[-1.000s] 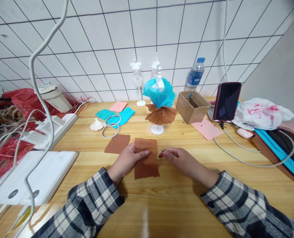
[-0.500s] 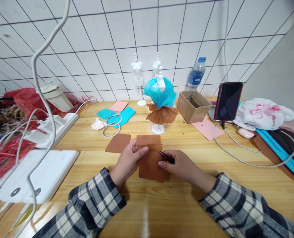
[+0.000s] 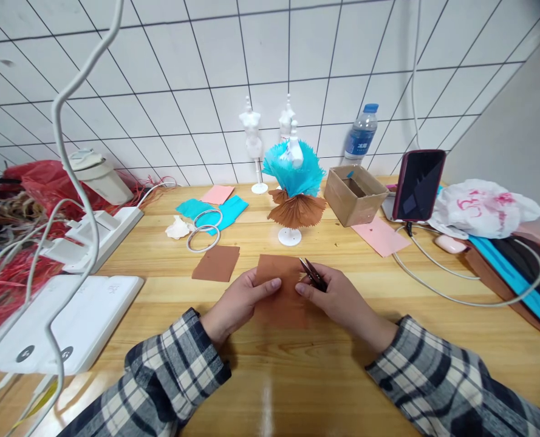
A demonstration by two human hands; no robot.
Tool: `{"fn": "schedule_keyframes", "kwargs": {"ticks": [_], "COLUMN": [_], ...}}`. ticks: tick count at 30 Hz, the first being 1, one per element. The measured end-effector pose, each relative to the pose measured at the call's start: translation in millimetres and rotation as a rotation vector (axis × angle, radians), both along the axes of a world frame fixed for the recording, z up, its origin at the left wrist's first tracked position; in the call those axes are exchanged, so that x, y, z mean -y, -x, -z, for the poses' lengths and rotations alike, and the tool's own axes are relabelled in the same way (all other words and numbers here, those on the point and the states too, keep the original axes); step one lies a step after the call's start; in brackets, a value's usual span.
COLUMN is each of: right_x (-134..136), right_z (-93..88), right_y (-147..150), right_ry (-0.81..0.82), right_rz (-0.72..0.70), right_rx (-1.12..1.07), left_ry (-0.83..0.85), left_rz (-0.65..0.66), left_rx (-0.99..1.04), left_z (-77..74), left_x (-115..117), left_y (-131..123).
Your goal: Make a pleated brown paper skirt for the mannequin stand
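A wooden table (image 3: 388,340) runs up to a white tiled wall (image 3: 197,67). On the table's left side lies a flat white device (image 3: 69,328), with a white power strip (image 3: 101,233) behind it. Toward the back stand a cardboard box (image 3: 354,195), a dark phone (image 3: 418,185) propped upright, and a small mannequin stand wearing a turquoise and brown pleated paper skirt (image 3: 294,191). A loose brown paper square (image 3: 216,263) lies flat, just left of the hands. At centre, near the table's front edge, the left hand (image 3: 237,303) pinches the left edge of a brown paper sheet (image 3: 281,291) between thumb and fingers. The right hand (image 3: 338,297) presses on the sheet's right edge and is closed around what looks like small dark scissors (image 3: 312,273), though they are too small to tell for sure.
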State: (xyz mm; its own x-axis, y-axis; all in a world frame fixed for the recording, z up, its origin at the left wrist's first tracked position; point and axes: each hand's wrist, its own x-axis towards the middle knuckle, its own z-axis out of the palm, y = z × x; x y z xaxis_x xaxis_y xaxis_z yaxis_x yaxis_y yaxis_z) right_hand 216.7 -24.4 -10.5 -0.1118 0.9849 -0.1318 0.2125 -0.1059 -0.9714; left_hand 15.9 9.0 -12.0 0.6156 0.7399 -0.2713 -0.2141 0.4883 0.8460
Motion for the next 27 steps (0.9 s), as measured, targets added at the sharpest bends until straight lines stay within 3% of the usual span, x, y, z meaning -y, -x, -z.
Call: {"fn": "schedule_keyframes", "kwargs": {"ticks": [6, 11, 16, 27], "right_x": [-2, -8, -8, -10], "right_z": [-6.0, -0.3, 1.5, 4.7], "right_y": [-10, -20, -21, -21], "right_ry": [-0.002, -0.014, -0.027, -0.050], "right_rz": [-0.015, -0.029, -0.096, -0.130], "right_rx": [-0.016, 0.263, 0.429, 0.491], "left_ry": [-0.136, -0.179, -0.230, -0.235], "left_rz": [-0.172, -0.251, -0.213, -0.036], "left_rx": [-0.036, -0.052, -0.084, -0.166], "left_z": [4.8, 5.1, 2.5, 2.9], "left_x": [-6, -8, -7, -6], "left_y": [4, 6, 6, 6]}}
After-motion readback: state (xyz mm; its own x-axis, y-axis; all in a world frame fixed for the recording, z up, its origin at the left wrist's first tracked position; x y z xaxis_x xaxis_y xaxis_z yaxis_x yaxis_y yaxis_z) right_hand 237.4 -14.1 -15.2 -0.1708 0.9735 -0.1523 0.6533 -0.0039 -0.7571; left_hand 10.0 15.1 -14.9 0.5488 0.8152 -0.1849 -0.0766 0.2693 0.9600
